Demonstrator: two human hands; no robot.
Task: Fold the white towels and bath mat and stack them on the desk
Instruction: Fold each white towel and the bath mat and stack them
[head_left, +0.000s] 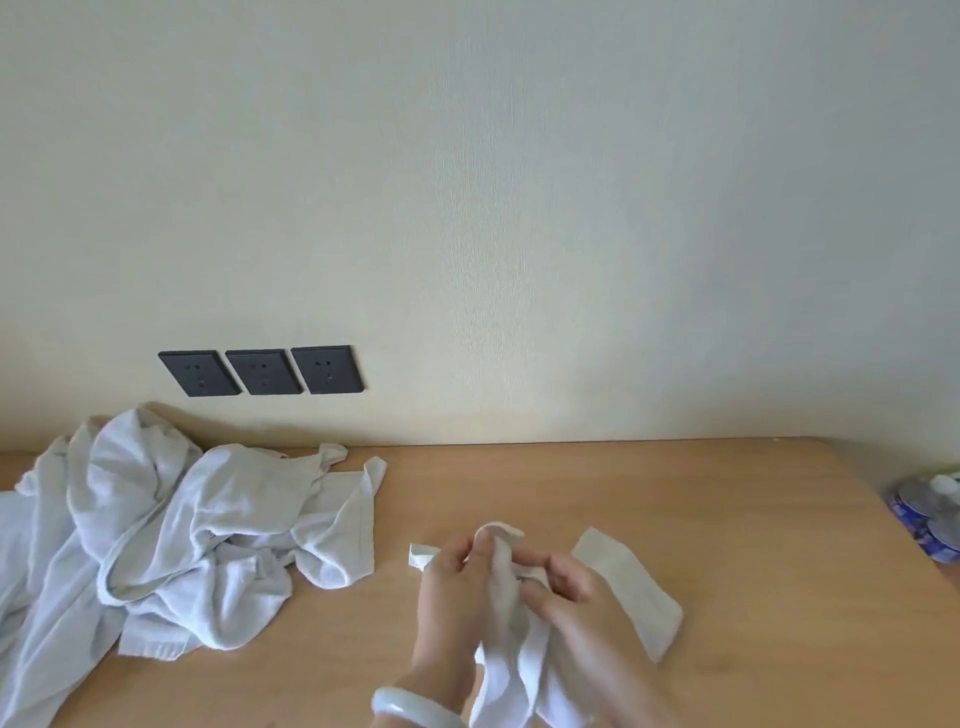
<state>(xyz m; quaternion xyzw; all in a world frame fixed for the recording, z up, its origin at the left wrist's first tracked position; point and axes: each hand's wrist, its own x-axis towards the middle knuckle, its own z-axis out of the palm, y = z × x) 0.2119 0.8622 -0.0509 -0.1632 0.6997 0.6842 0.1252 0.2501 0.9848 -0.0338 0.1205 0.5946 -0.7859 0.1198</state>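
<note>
A small white towel (631, 587) lies bunched at the front middle of the wooden desk (675, 493). My left hand (452, 592), with a pale bangle on its wrist, grips the towel's left part, and a corner sticks out past its fingers. My right hand (576, 597) pinches a fold of the same towel close beside the left hand. One end of the towel spreads flat to the right; another part hangs toward me between my wrists. A crumpled heap of white towels (182, 525) covers the desk's left side, apart from both hands.
The desk meets a pale wall (519, 208) with three dark sockets (260, 371) above the heap. Beyond the desk's rounded right corner sit plastic bottles with blue labels (930, 519). Bare wood lies between the heap and my hands.
</note>
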